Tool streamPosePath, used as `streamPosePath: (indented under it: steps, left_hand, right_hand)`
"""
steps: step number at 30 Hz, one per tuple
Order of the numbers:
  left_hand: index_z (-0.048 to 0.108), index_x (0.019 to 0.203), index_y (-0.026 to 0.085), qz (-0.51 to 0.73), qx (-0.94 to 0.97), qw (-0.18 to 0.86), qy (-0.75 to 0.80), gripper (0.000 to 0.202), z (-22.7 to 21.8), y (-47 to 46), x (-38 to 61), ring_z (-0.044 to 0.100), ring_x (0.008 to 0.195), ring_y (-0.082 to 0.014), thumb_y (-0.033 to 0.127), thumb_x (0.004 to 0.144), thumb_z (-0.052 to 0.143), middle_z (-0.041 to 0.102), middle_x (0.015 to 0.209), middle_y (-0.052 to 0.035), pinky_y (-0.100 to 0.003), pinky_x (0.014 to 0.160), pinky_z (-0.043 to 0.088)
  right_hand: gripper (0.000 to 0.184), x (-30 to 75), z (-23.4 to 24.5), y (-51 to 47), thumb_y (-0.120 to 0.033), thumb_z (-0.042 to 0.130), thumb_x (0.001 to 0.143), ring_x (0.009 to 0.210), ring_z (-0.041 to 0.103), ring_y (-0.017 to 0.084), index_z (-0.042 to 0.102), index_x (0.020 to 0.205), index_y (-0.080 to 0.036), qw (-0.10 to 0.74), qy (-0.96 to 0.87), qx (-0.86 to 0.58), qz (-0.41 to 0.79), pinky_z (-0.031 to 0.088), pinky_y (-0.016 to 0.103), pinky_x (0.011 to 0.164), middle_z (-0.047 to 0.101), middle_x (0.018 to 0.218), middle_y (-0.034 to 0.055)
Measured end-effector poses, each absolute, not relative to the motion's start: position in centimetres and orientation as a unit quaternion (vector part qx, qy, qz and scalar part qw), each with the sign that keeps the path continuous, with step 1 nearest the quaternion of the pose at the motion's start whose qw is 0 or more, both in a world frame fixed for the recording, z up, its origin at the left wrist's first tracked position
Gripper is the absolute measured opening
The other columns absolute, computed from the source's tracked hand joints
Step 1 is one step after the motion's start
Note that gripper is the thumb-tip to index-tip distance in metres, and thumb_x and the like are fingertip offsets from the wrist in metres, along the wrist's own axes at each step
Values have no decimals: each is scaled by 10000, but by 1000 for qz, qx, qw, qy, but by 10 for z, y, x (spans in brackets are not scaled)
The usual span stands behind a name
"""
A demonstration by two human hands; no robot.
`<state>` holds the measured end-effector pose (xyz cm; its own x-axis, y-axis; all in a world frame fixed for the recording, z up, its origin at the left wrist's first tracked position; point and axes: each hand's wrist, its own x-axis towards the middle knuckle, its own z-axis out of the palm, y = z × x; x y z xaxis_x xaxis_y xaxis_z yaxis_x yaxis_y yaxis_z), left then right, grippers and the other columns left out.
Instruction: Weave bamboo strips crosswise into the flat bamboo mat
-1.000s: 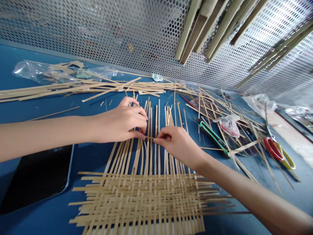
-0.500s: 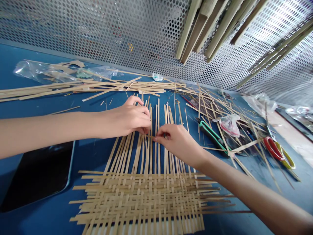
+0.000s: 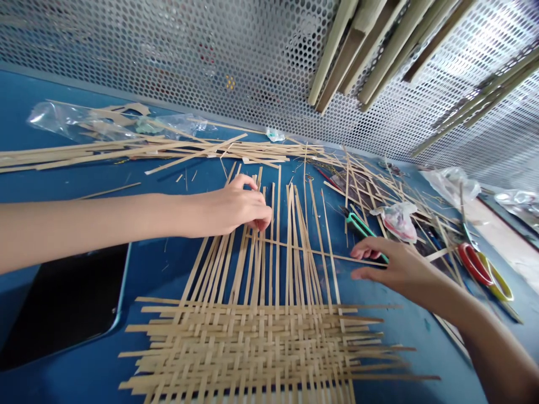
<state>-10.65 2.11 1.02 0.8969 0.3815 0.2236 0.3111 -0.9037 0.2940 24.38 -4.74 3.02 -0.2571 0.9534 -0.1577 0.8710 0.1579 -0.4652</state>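
Note:
A woven bamboo mat lies in front of me, its loose upright strips fanning out toward the back. My left hand is closed over these uprights, fingertips pinched at the left end of a thin bamboo cross strip; the exact grip is partly hidden. That strip runs rightward across the uprights, above the tight weave. At its right end is my right hand, thumb and fingers apart around the strip without visibly gripping it.
A black tablet lies at left. On the right are a green-edged cutter, red-and-yellow scissors and a crumpled plastic bag. Loose bamboo strips stretch along the back, below a perforated metal panel.
My right hand has moved right from beside my left hand and opened. The cross strip now shows over the uprights. My left hand has shifted slightly right.

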Motion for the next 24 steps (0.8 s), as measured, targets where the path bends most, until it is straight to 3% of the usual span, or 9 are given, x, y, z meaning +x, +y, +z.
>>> streamPosePath:
  steps: [5,12,17,19,22,24]
  left_hand:
    - [584,784,190,140,965,136,176,308,7,25,-105,562,828,-116,3,943,397,681,812,37,-337,971,153]
    - [599,743,193,157,962,157,157,399,5,23,-104,531,810,-122,-26,939,328,682,774,41,-346,927,160]
    - [594,767,195,144,961,168,168,412,8,20,-103,543,823,-122,-69,914,314,671,781,43,-354,932,194]
    - [598,766,201,126,965,166,157,405,11,20,-104,557,846,-130,-68,902,327,685,855,28,-354,918,223]
    - [626,798,211,106,974,139,143,381,17,19,-109,567,1019,-161,-60,872,369,668,1160,-23,-343,929,271]
    - [645,828,224,109,976,107,153,384,22,18,-115,545,1106,-180,-63,855,391,629,1259,-34,-333,946,293]
  right_hand:
    - [185,247,19,-51,-408,646,776,707,621,210,660,745,-227,98,-769,-578,254,497,323,674,688,749,25]
    - [201,240,12,-44,-428,684,720,591,599,187,695,693,-229,131,-735,-609,267,462,294,579,678,621,4]
    - [226,234,5,-45,-444,720,737,660,637,206,722,681,-225,184,-728,-602,271,495,319,620,716,693,39]
    - [263,231,4,-46,-473,722,753,670,651,212,724,675,-223,202,-737,-585,272,510,325,624,720,699,48]
    - [257,227,3,-46,-469,733,758,684,670,218,730,689,-222,226,-741,-565,284,529,328,626,724,710,54]
    - [214,226,4,-47,-429,742,757,703,679,221,735,703,-222,239,-738,-559,293,537,325,632,726,725,54]
